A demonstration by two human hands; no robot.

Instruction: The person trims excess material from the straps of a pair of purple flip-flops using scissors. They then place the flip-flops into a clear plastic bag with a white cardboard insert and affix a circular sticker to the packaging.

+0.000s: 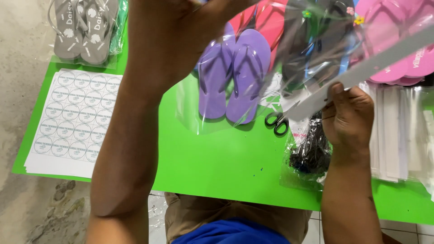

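Note:
My left hand (181, 31) is raised close to the camera at the top, pinching the upper edge of a clear plastic bag (280, 49) that hangs over the work area. My right hand (347, 115) grips the bag's lower right edge, by its white strip (361, 72). Seen through the bag, a pair of purple flip-flops (233, 77) lies on the green board (217, 162). Black-handled scissors (276, 122) lie on the board just left of my right hand.
A sheet of round stickers (74, 119) lies on the board at left, with bagged grey flip-flops (83, 27) above it. Pink flip-flops (398, 40) and a dark pair (312, 40) sit top right. A stack of clear bags (402, 131) and a bag of black items (309, 153) are at right.

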